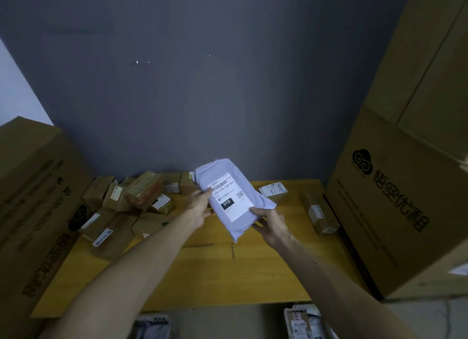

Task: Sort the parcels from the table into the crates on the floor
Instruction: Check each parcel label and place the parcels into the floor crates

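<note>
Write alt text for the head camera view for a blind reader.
Left hand and right hand hold a pale poly mailer labelled 010 above a yellow table. Small cardboard parcels pile at its left; two crates show below its near edge.

Yellow wooden table (215, 275), centre of frame. Left part of its top: pile of brown parcels (126, 204), overlapping, several with white labels. Right edge: long brown parcel (317, 212), lying alone. Far right: labelled parcel (274, 190). Floor at bottom edge: left crate (152, 326), right crate (304, 321)
</note>
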